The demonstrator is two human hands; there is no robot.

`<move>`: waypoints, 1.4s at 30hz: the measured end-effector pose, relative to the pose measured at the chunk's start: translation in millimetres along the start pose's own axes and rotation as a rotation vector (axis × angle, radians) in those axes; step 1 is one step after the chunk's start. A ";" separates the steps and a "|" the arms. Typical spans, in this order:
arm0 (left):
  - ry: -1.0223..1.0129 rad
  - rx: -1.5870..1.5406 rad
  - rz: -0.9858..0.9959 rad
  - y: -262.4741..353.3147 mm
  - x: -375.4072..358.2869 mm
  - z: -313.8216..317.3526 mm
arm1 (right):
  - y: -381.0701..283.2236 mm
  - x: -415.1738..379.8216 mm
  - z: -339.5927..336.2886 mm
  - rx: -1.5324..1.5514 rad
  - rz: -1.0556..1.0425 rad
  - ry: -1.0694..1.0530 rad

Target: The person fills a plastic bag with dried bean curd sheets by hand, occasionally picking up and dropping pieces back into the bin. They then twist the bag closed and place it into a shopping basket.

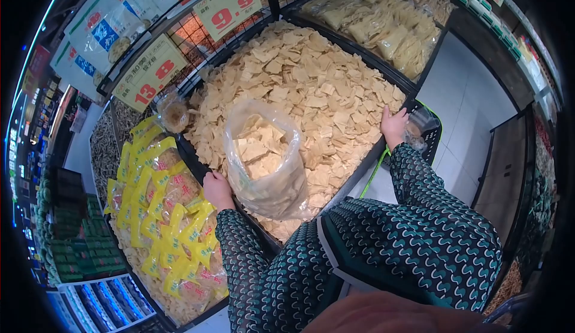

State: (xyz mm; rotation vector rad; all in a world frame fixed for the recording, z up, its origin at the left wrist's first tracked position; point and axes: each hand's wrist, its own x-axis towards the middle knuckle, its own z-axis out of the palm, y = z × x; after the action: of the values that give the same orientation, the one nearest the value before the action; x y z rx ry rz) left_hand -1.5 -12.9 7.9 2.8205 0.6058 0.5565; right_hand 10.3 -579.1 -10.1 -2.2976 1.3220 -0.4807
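Observation:
A clear plastic bag [257,186] stands upright with its mouth open on a heap of pale, flat dried tofu-skin-like pieces [323,87]. More of these pieces [260,144] fill it. My left hand [218,190] is closed at the near left rim of the black bin [254,228], just left of the bag. At the bin's right rim, my right hand [394,126] is curled over the edge with its thumb up. Neither hand touches the bag's mouth. The undersides of both hands are hidden.
Yellow-and-clear packets [173,213] fill the bin at left. A black shopping basket [431,135] with a green rim sits by my right forearm. Price signs [227,8] and white bags [102,30] line the back rack. Bagged goods [383,24] lie at back right.

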 end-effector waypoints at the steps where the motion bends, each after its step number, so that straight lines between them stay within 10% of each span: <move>1: -0.002 -0.001 -0.003 0.0 0.1 0.0 | -0.2 0.0 -0.1 -0.003 -0.003 0.001; 42: -0.013 0.002 -0.013 -0.8 1.1 0.4 | 1.2 0.1 0.0 0.006 -0.037 0.000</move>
State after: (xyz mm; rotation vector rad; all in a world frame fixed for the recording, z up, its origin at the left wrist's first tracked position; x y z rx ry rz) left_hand -0.7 -11.7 7.7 2.8182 0.6218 0.5355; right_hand 9.4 -579.6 -10.7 -2.3206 1.2789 -0.4954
